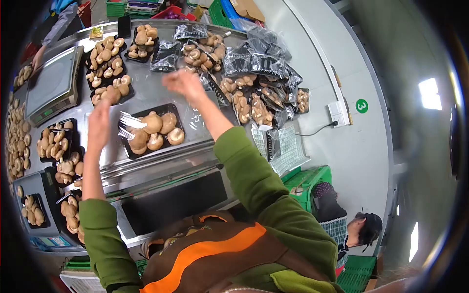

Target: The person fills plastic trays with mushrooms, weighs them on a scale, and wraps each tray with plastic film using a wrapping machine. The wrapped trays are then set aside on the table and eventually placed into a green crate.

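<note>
A black tray (131, 151) of brown mushrooms (156, 129) lies on the steel wrapping station (161, 168) in front of me. A sheet of clear film (195, 117) is stretched over it, showing white glints at its left side. My left hand (99, 124) is raised at the tray's left edge, fingers closed on the film. Beyond the tray's far right corner, my right hand (184, 83) grips the film's other side. Both hands are blurred. Green sleeves cover both my arms.
A weighing scale (51, 88) stands at the left, with another person's hand (36, 58) beyond it. Open mushroom trays (107, 63) and wrapped packs (259, 63) fill the table. A white basket (293, 151), green crates (308, 180) and a seated person (361, 229) are at the right.
</note>
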Demonstrator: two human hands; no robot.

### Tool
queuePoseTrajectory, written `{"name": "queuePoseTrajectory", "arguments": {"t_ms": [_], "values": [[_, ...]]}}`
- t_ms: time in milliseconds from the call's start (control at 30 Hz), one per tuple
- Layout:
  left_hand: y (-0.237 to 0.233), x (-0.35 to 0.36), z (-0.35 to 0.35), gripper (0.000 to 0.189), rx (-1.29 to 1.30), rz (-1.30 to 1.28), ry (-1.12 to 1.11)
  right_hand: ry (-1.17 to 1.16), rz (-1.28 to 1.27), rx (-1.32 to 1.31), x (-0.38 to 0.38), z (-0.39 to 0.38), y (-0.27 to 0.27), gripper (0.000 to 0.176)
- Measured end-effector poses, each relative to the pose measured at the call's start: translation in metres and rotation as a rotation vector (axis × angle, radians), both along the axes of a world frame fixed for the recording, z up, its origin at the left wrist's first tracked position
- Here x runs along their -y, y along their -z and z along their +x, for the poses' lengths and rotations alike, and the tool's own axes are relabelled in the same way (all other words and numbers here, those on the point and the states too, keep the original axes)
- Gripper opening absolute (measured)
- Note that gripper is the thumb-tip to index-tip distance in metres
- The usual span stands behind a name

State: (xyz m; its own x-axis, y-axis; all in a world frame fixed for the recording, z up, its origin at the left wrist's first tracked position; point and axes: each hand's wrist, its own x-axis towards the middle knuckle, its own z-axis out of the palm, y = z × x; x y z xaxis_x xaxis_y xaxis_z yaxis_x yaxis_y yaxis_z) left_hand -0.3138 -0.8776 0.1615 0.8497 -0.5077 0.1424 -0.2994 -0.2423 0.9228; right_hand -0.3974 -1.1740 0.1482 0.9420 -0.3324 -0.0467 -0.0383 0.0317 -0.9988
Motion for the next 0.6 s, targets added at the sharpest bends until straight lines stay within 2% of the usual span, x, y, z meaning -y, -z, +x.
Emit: {"name": "queuePoseTrajectory", "arguments": {"t_ms": [33,100,167,233,300,333,367,433,467,533,600], "values": [[0.018,0.004,-0.002,0.04,-0.016,0.166,-0.026,-0.009,-0.002,0.002,-0.004,0.002,0.011,0.041],[0.037,0.003,-0.012,0.035,0.307,0.17,0.114,-0.061,0.037,-0.094,-0.019,-0.014,0.033,0.044],[0.047,-0.002,-0.026,0.034,0.264,0.143,0.128,-0.076,-0.044,-0.135,-0.018,-0.023,0.043,0.045],[0.016,-0.004,-0.042,0.037,0.118,0.195,0.202,-0.076,-0.13,-0.145,-0.017,-0.033,0.039,0.045],[0.003,-0.008,-0.043,0.04,0.059,0.196,0.229,-0.146,-0.669,-0.122,-0.015,-0.046,0.022,0.049],[0.0,-0.01,-0.043,0.044,-0.022,0.127,0.279,-0.192,-0.404,-0.484,-0.018,-0.052,-0.001,0.048],[-0.003,-0.012,-0.044,0.048,-0.102,0.054,0.328,-0.19,-0.412,-0.478,-0.017,-0.062,-0.006,0.048],[0.008,-0.02,-0.043,0.047,-0.012,-0.031,0.258,-0.228,-0.034,-0.627,-0.012,-0.08,-0.007,0.045],[0.007,-0.03,-0.04,0.044,-0.151,0.074,0.251,-0.222,-0.042,-0.621,-0.014,-0.09,-0.002,0.045],[0.001,-0.046,-0.04,0.041,-0.429,0.261,0.201,-0.164,0.093,-0.455,-0.021,-0.109,0.008,0.04],[0.037,-0.054,-0.039,0.041,-0.408,0.219,0.154,-0.061,0.112,-0.446,-0.031,-0.118,0.009,0.039]]}}
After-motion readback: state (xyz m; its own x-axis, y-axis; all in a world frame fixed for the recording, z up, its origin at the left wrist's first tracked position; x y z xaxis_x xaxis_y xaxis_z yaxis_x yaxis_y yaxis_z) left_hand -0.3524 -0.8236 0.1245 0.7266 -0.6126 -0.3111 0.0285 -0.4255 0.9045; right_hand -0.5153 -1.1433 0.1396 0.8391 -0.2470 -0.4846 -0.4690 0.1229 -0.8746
